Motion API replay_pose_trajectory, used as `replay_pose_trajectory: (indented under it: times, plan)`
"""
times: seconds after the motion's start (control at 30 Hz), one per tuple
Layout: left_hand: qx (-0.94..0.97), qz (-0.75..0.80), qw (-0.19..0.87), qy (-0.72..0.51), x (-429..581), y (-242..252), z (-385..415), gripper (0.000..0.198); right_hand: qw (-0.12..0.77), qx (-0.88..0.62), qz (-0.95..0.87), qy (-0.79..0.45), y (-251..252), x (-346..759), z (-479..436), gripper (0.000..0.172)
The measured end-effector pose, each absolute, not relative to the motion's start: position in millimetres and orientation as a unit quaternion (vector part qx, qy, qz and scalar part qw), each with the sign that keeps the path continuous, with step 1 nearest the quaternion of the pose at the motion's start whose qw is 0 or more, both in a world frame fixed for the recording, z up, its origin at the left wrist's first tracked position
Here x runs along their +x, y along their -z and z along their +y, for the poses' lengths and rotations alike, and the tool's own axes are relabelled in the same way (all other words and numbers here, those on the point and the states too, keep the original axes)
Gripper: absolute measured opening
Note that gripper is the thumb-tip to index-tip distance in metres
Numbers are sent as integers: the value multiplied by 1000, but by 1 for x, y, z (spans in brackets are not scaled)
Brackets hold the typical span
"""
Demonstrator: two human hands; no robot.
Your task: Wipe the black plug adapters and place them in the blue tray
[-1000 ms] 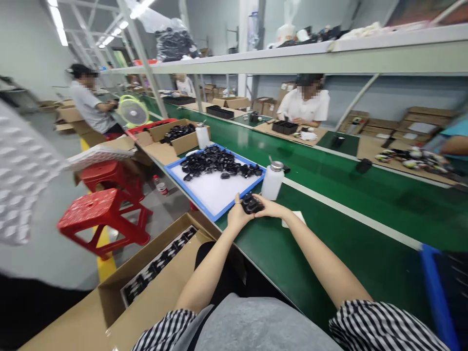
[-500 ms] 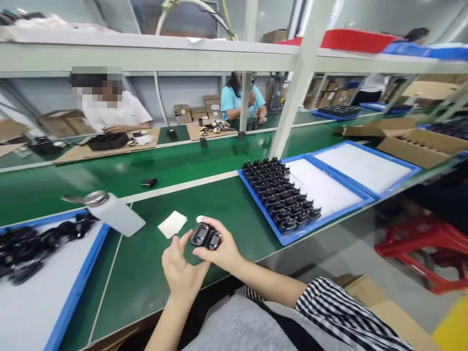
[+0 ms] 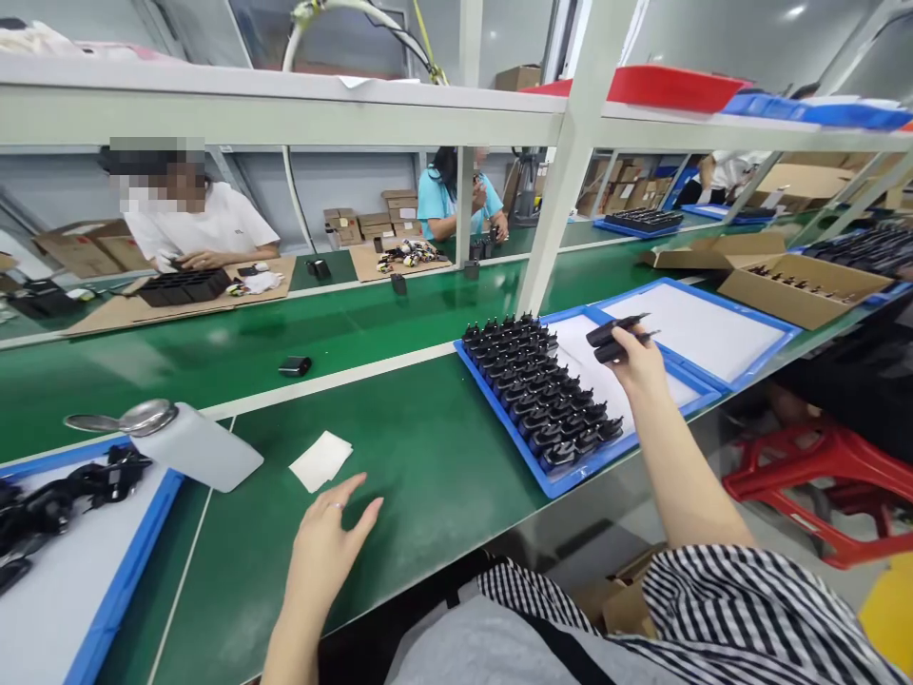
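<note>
My right hand [image 3: 633, 363] is stretched out over a blue-rimmed tray [image 3: 571, 476] and grips two small black plug parts [image 3: 614, 337] above its white floor. Several rows of the same black parts [image 3: 542, 390] stand upright in the left half of that tray. My left hand [image 3: 326, 552] lies flat on the green table with its fingers apart and nothing in it, close to a white paper square [image 3: 320, 460].
A white squeeze bottle [image 3: 186, 445] lies beside a second blue tray [image 3: 106, 609] with loose black parts at the left. Another blue tray [image 3: 774, 328] and cardboard boxes [image 3: 806, 285] sit to the right. Other people work across the green belt. Red stools [image 3: 827, 485] stand below right.
My right hand has carried the black parts from in front of me out over the right tray. My left hand let go and now rests flat on the table.
</note>
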State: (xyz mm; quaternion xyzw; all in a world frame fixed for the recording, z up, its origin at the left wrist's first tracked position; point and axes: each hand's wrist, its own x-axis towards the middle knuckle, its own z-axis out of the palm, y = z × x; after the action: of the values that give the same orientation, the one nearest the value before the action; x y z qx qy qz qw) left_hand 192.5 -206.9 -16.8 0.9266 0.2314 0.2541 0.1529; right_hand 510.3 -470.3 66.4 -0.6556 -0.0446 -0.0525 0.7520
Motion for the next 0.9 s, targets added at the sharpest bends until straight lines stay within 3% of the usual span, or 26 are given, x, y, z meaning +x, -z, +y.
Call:
replay_pose_trajectory:
  times: [0.23, 0.43, 0.6, 0.7, 0.9]
  plan:
    - [903, 320, 197, -210, 170, 64, -191, 38, 664, -746, -45, -33, -14, 555, -440, 36]
    - [895, 321, 220, -219, 173, 69, -190, 39, 583, -795, -75, -150, -11, 549, -448, 27]
    - [903, 300, 221, -212, 169, 70, -190, 36, 500, -838, -57, -211, -34, 557, -470, 34]
    - [907, 285, 220, -218, 166, 69, -192, 34, 445, -861, -21, -244, -42, 556, -473, 47]
    - [911, 267, 219, -225, 166, 68, -195, 30, 410, -864, -30, -291, -45, 540, -456, 53]
